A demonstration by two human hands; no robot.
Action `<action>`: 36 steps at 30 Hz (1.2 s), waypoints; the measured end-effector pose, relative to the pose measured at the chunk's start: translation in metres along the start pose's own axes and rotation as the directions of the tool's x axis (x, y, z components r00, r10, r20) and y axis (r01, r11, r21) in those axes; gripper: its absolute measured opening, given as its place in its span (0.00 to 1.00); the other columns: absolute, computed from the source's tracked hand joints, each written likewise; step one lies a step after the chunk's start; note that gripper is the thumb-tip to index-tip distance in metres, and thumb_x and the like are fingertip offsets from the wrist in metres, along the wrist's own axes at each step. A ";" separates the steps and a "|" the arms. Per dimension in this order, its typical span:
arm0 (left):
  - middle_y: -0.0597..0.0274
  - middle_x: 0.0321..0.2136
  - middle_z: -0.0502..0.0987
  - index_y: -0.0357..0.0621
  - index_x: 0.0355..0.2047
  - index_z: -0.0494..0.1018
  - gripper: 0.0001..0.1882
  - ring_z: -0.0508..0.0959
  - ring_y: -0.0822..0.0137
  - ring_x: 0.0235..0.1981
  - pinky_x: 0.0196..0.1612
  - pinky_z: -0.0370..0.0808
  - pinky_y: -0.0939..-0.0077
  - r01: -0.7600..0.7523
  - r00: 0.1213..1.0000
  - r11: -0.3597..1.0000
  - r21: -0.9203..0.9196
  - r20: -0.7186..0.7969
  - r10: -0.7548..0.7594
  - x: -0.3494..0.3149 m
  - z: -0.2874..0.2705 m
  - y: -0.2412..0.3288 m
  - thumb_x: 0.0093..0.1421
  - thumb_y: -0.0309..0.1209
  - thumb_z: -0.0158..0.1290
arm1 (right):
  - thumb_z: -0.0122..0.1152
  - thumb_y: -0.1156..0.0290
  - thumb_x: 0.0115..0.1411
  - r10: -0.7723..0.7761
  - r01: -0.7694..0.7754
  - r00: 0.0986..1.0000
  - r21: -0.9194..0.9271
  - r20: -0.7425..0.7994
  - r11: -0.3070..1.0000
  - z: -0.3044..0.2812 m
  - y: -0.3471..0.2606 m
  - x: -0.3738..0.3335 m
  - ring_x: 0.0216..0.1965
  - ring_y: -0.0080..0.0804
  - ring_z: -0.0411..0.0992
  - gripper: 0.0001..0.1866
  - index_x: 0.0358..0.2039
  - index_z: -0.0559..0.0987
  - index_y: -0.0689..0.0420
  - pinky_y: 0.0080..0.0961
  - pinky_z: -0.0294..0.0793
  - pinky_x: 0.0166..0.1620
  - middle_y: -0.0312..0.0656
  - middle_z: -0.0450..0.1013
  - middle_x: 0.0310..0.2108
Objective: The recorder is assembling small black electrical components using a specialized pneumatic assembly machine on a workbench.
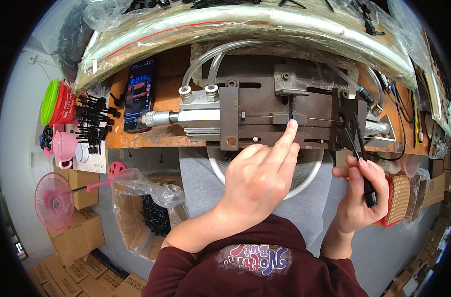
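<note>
My left hand (pixel 260 180) reaches forward over the metal jig (pixel 284 99) on the rusty orange bench. Its index finger is stretched out, with the tip on the small block at the jig's middle, just below a thin upright black piece (pixel 290 106). The other fingers are curled in, and nothing shows in that hand. My right hand (pixel 360 195) hovers lower right, off the bench edge, closed on a small bundle of thin black strips (pixel 358 141) that stick up toward the jig's right end plate.
A silver air cylinder (pixel 186 119) with clear hoses (pixel 210 57) feeds the jig from the left. A phone (pixel 139 94) lies beside it. Black parts (pixel 94 119), a pink mug (pixel 63 147), a pink fan (pixel 53 200), a bag of black pieces (pixel 153 215), cardboard boxes and a white basin (pixel 312 173) surround me.
</note>
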State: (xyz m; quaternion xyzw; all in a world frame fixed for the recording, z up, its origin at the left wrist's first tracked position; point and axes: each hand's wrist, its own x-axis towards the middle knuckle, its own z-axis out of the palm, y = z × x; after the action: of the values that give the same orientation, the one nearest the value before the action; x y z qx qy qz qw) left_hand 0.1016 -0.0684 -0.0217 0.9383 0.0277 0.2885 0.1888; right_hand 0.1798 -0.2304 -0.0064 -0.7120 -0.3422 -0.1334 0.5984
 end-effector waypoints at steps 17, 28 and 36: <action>0.56 0.47 0.78 0.39 0.34 0.77 0.11 0.74 0.70 0.19 0.25 0.69 0.79 0.041 0.997 0.999 0.024 0.071 -0.042 -0.001 -0.006 0.001 0.49 0.28 0.60 | 0.65 0.87 0.49 -0.262 0.284 0.959 -0.388 0.112 0.877 0.008 -0.005 0.000 0.28 0.37 0.77 0.13 0.37 0.79 0.67 0.28 0.78 0.34 0.49 0.78 0.30; 0.58 0.30 0.78 0.39 0.35 0.75 0.16 0.79 0.64 0.26 0.25 0.75 0.77 -0.008 0.993 0.753 -0.658 -0.091 -0.069 -0.008 -0.027 0.021 0.45 0.24 0.65 | 0.67 0.82 0.45 -0.404 0.468 0.884 -0.447 0.235 0.763 0.024 -0.004 -0.003 0.29 0.39 0.76 0.17 0.39 0.81 0.68 0.30 0.78 0.33 0.49 0.77 0.30; 0.61 0.30 0.75 0.38 0.39 0.78 0.19 0.77 0.66 0.26 0.26 0.75 0.77 0.035 0.994 0.853 -0.521 -0.071 -0.085 -0.008 -0.027 0.012 0.42 0.20 0.63 | 0.68 0.88 0.46 -0.374 0.391 0.918 -0.446 0.130 0.805 0.022 0.003 -0.002 0.31 0.39 0.77 0.16 0.38 0.80 0.67 0.30 0.79 0.36 0.49 0.78 0.32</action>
State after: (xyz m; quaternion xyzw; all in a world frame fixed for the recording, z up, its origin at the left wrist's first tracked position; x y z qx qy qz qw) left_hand 0.0792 -0.0714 -0.0010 0.8372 -0.0132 0.3219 0.4420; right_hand 0.1752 -0.2100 -0.0153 -0.7527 -0.4471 -0.3161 0.3656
